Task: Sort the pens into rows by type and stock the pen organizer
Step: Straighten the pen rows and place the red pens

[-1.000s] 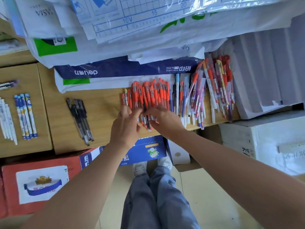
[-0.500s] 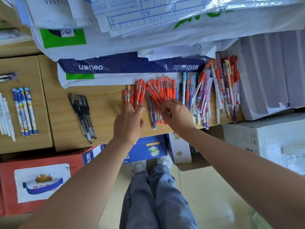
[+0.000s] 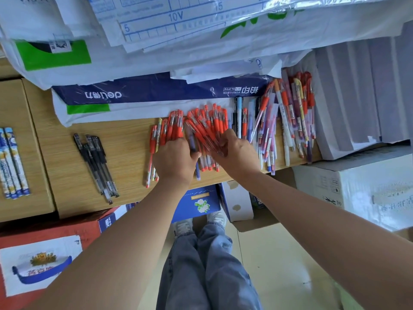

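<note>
Below blue deli paper pack (image 3: 156, 90), on wooden bench (image 3: 125, 153), left grip (image 3: 176, 157) and right grip (image 3: 237, 153) each clutched orange-red capped clear plastic pens (image 3: 210, 121). Risk: fanned bunch could slip, roll off bench edge or remix with mixed pen pile (image 3: 288, 121).

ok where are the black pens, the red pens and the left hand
black pens (image 3: 95, 159): head view, middle of the bundle
red pens (image 3: 210, 121): head view, red grips above the hands
left hand (image 3: 175, 158): head view, back of the hand
</note>
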A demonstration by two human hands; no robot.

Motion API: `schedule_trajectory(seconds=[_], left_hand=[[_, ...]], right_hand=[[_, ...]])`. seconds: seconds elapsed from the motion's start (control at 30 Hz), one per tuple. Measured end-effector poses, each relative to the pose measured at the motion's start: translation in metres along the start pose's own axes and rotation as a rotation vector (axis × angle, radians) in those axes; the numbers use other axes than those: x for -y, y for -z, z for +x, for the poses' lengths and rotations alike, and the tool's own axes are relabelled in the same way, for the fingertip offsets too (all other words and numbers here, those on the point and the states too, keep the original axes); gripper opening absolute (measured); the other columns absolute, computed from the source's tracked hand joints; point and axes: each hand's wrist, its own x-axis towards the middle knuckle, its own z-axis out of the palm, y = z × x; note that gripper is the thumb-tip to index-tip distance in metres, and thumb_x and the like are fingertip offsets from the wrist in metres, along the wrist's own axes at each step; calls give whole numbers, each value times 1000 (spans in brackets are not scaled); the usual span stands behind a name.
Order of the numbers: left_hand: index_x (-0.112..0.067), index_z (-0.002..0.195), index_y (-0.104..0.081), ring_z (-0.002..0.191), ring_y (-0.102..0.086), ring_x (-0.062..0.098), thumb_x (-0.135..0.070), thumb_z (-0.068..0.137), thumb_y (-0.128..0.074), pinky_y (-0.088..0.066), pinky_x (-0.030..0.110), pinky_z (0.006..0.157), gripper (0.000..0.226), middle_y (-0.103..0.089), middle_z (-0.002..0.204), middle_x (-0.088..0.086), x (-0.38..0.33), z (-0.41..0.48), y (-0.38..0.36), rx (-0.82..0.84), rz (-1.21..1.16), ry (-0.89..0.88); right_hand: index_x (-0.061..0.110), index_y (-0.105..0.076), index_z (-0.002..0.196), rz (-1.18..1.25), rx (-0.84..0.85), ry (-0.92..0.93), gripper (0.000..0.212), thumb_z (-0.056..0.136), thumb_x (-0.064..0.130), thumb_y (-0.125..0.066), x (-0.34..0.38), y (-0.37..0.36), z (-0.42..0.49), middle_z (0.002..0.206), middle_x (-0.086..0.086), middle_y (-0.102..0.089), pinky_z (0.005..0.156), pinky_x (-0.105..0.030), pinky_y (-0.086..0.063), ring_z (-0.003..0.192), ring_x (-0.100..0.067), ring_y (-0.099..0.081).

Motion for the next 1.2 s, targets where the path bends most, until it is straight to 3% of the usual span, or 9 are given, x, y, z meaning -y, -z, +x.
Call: schedule_trajectory(seconds=[0.17,0.27,0.37,0.47,0.57,0.67,0.8,1.0,1.2], left_hand=[[-15,77,-68,59,-63,20,-36,87,-64,-47,26,51,24,-64,65,-1,3,-3,7,38,12,-9],[-13,63,-60,52,-57,20,-35,85,-61,-36,23,46,31,-57,56,0,4,-7,12,59,-36,1],[-14,55,-52,44,-54,19,-35,85,-53,-38,22,45,37,-55,49,2,11,-12,18,26,-153,2],[-18,60,-43,46,-53,22,-34,91,-40,-37,26,47,35,-49,50,0,26,-17,24,-6,-243,-45],[-19,64,-39,46,-45,24,-34,93,-32,-32,29,47,34,-43,50,-1,47,-17,28,-78,-309,-8],[-17,74,-43,49,-50,25,-32,98,-36,-37,32,48,29,-47,52,-1,69,-17,26,-125,-290,47],[-17,84,-50,55,-56,24,-36,96,-50,-31,29,48,23,-56,61,-1,88,-15,16,-113,-228,65],[-16,76,-58,60,-59,24,-43,91,-55,-28,28,47,31,-60,64,0,101,-16,4,-51,-238,157],[-18,67,-48,51,-51,22,-46,92,-54,-34,29,48,38,-49,54,-2,93,-16,2,15,-426,170]], right_hand=[[11,-51,99,43,8,-4,37,85,40,-68,0,2,0,78,-2,-65,59,-35,-54,68,-22,-62],[11,-52,97,54,2,2,36,85,42,-67,1,1,0,78,-2,-66,60,-36,-55,67,-21,-63],[12,-53,97,67,-4,-9,34,86,42,-66,5,2,1,75,1,-64,58,-35,-54,66,-20,-61],[12,-54,96,59,-22,-6,31,88,41,-63,14,3,2,71,1,-60,53,-30,-50,60,-19,-57],[11,-55,95,141,-30,76,18,90,27,-62,32,-3,3,68,5,-57,52,-31,-51,54,-11,-53],[11,-61,102,214,28,227,11,92,14,-57,57,-16,6,70,6,-62,53,-33,-55,53,-7,-57],[16,-63,118,132,146,358,25,95,12,-53,86,-38,8,86,2,-70,51,-15,-43,60,-7,-60],[25,-61,113,-60,105,319,22,93,18,-54,81,-47,6,87,1,-68,56,-32,-54,69,-20,-65],[17,-64,100,-95,62,217,15,93,28,-56,84,-40,9,75,1,-67,54,-25,-46,65,-19,-62]])
